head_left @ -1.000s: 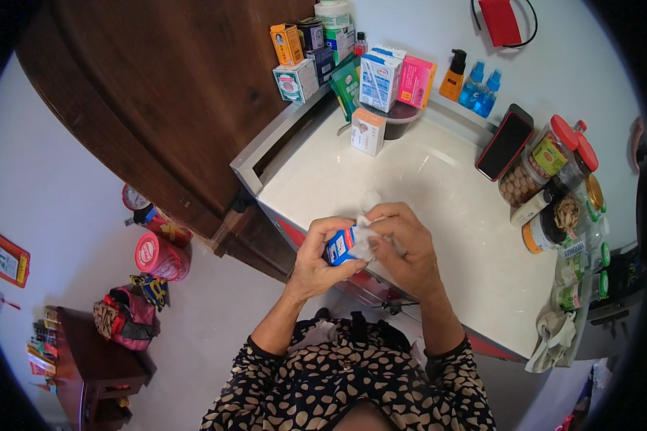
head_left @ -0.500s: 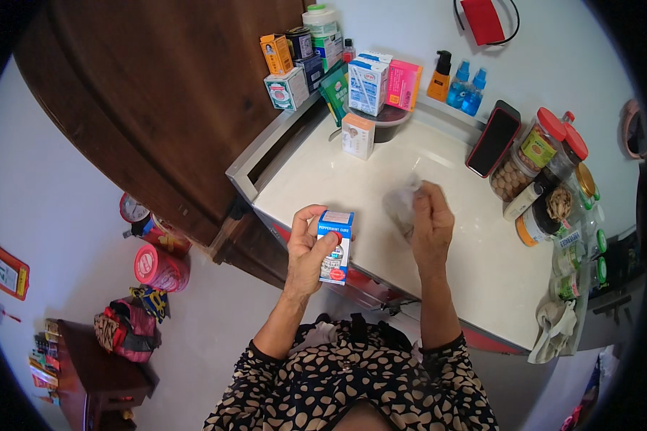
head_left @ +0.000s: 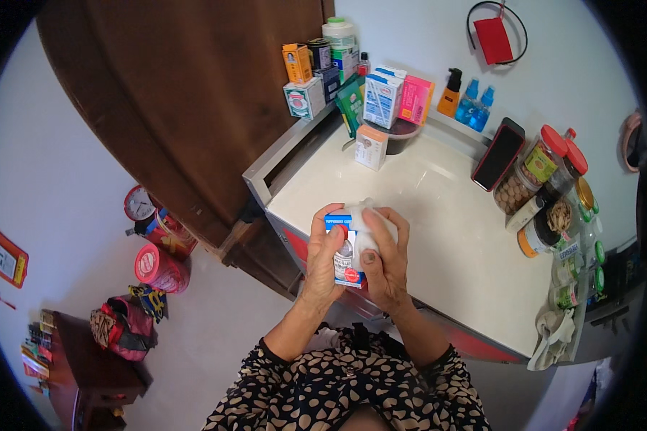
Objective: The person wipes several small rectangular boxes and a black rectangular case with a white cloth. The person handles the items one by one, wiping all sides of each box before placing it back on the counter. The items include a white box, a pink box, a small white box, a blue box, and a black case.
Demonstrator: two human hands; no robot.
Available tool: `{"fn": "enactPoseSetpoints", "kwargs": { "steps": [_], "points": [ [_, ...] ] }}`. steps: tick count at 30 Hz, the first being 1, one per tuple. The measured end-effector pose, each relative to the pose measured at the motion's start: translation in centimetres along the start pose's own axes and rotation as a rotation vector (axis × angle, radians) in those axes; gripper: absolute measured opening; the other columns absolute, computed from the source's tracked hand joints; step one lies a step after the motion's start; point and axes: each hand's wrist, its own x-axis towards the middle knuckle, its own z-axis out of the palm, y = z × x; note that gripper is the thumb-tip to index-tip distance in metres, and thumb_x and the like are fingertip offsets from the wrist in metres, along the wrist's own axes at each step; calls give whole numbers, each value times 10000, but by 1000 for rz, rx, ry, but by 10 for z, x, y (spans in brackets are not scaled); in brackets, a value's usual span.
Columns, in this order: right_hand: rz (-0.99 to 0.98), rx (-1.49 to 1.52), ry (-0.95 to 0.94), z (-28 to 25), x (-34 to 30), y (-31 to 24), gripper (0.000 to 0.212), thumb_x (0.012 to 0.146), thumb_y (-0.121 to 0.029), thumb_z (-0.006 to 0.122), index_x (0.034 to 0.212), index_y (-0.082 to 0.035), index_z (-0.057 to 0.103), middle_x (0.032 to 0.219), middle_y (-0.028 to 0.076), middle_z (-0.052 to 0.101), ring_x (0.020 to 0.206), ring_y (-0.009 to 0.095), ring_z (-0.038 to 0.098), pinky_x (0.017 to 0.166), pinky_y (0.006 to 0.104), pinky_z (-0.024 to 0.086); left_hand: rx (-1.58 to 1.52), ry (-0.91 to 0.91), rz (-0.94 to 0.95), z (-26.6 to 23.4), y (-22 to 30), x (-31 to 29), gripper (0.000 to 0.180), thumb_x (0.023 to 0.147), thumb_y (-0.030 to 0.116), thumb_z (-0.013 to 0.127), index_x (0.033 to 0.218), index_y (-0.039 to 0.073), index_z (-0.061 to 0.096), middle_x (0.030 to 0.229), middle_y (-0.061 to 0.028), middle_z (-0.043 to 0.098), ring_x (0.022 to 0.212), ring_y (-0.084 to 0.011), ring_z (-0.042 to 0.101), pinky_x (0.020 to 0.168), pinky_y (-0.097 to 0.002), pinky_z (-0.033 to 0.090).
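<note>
Over the near edge of the white tabletop, a small blue-and-white box [head_left: 348,276] with a red round mark sits upright in my left hand [head_left: 320,271]. The thumb lies across its front. My right hand [head_left: 389,271] is closed on a crumpled white cloth [head_left: 364,241], which presses against the box's right side and upper front. Part of the box is hidden by the cloth and my fingers. Beyond the hands, a small white-and-orange carton [head_left: 371,148] stands on the tabletop in front of a dark bowl [head_left: 402,136].
Cartons and bottles crowd the back ledge. Along the right stand a phone [head_left: 499,154] and several lidded jars [head_left: 538,159]. A cloth [head_left: 551,337] hangs at the right front corner. A brown wooden door [head_left: 172,93] flanks the table's left; a pink tub [head_left: 162,268] is beyond it.
My right hand has come left with the white cloth and now presses it to the box. My left hand still holds the box. The view has shifted slightly.
</note>
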Motion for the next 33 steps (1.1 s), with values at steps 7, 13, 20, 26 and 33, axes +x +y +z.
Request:
{"fn": "enactPoseSetpoints", "kwargs": {
  "steps": [7,13,20,26,33],
  "points": [
    [209,82,-73,-8,9,0,347,758,-17,639,1103,-59,649,1035,164,564,885,272,592,712,344,512,158,4,95,-11,11,-6,466,928,326,572,1294,91,403,1110,-100,585,966,-172,596,818,-294,529],
    [-319,11,-176,7,4,-12,333,700,-7,659,1025,-79,679,1010,136,571,844,276,585,683,344,503,75,17,104,-16,19,-7,400,947,326,537,1263,114,413,1138,-123,579,953,-199,600,822,-327,532],
    [66,125,-106,14,20,2,333,752,-1,646,1082,-45,655,1008,142,575,888,266,588,731,336,500,-4,81,108,-3,18,-11,279,975,219,493,1218,103,421,1020,-69,600,864,-108,605,736,-259,537],
    [-234,37,-206,5,-8,6,372,706,-40,689,1076,-77,669,1018,102,575,817,249,561,704,321,480,23,108,123,-9,24,-3,304,963,262,502,1214,120,405,1087,-117,596,908,-240,640,742,-355,569],
    [-358,-174,-280,-10,3,-9,386,644,-75,719,1027,-86,667,994,79,561,806,253,560,611,299,496,226,87,148,-9,20,-4,320,970,311,453,1212,105,410,1099,-161,605,947,-266,638,773,-356,555]
  ]
}}
